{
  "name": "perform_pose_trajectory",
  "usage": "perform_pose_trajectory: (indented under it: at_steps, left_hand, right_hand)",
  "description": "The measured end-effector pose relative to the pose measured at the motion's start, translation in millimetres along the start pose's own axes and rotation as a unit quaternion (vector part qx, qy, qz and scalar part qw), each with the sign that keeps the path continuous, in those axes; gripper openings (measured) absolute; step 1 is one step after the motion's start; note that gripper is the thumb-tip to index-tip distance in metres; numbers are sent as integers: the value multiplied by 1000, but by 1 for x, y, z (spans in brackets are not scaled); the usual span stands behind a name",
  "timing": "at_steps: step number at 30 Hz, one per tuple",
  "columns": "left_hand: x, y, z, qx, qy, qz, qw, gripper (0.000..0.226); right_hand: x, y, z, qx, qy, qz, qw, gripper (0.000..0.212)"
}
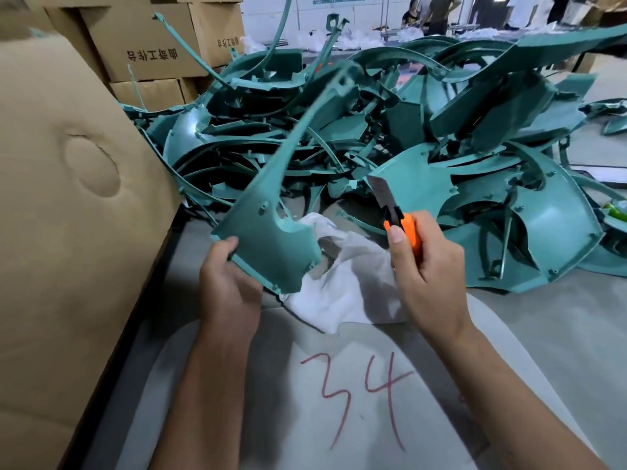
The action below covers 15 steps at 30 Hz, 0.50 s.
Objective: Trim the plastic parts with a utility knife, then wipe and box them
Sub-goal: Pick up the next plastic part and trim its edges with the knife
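L hand (226,283) grips teal plastic part (268,232), broad base, long thin curved arm | R hand (429,276) grips orange knife (397,218), blade out | white cloth (346,293) under

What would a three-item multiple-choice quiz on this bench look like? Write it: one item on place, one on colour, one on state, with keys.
1. Where does the white cloth lie?
A. on the table beneath the hands
B. on the pile
C. in a box
2. What colour is the knife handle?
A. teal
B. orange
C. white
3. How is the knife blade?
A. retracted
B. snapped off
C. extended

Answers: 1 A, the cloth lies below the left hand and its teal part. 2 B, orange shows above the right hand. 3 C, the blade sticks out past the handle.
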<state>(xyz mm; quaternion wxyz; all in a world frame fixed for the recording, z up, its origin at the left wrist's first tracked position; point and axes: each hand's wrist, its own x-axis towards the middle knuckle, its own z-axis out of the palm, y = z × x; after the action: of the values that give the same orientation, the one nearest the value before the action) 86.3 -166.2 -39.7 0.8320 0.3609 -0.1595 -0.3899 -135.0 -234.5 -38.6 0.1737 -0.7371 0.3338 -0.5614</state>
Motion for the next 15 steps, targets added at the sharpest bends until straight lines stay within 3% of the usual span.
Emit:
perform_pose_trajectory:
  at_steps: [2,3,5,7,8,9,11,12,14,15]
  left_hand:
    - [-3,-2,1,97,-11,124,987,15]
    - [-4,-3,0,185,-12,218,958,12]
    - [-5,-5,-1,336,-14,365,868,19]
    - [-11,-9,4,380,-9,409,830,23]
    - [-15,-13,11,371,-9,402,837,21]
    - [-20,-16,18,331,1,366,870,18]
    - [-27,-18,30,142,35,205,968,5]
    - [-28,-15,33,36,33,95,994,15]
    - [-22,-11,28,-49,-10,-65,997,50]
    - [-21,-11,27,-54,-30,-86,994,60]
  right_hand:
    - [2,-2,-2,19,8,9,1000,25]
    - [2,-2,-3,23,6,13,1000,22]
    - [1,-5,-3,26,-20,10,999,18]
    - [-3,-8,2,11,-57,-9,998,24]
    - [-5,-9,5,-3,-72,-17,997,26]
    - [-7,-10,8,-14,-85,-16,996,28]
    - [-7,-10,13,-34,-113,0,993,33]
    - [-7,-9,13,-35,-125,8,991,34]
    - [-7,-6,10,21,-142,40,989,33]
    - [-7,-7,9,82,-154,62,983,32]
